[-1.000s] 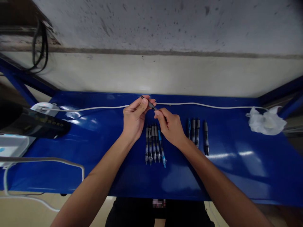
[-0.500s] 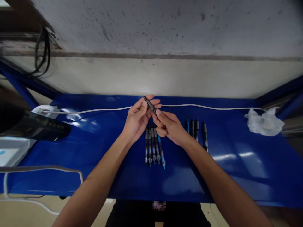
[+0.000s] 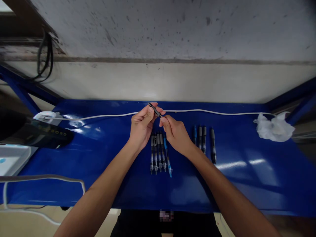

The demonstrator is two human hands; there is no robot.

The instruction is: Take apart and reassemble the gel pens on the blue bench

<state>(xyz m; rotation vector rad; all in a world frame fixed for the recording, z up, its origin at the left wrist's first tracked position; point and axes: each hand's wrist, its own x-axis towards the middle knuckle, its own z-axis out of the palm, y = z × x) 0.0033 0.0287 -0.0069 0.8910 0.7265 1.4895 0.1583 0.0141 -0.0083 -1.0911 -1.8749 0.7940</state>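
A black pen with a grey grip [image 3: 156, 111] is held above the table between both hands, tilted. My left hand [image 3: 141, 129] pinches its barrel between thumb and fingers, with the dark tip sticking out at the upper left. My right hand [image 3: 177, 132] is closed on the pen's other end, thumb against forefinger. Below the hands lies a row of several pens [image 3: 159, 153], mostly black with grey grips, and a blue pen [image 3: 168, 157] at its right side. Further right, beyond my right wrist, lie black pens [image 3: 204, 136], another blue pen [image 3: 195, 133] and a separate black pen [image 3: 213, 144].
The blue table [image 3: 98, 144] meets a pale wall [image 3: 158, 80] at the back. A white cable [image 3: 204, 111] runs along its rear. At the right lies a crumpled white plastic bag [image 3: 274, 126]. A dark cylinder [image 3: 49, 133] and a white tray [image 3: 14, 158] stand at the left.
My right hand's fingers have closed more tightly at the pen's lower end, and the hand has turned slightly. My left hand has shifted a little left with the pen.
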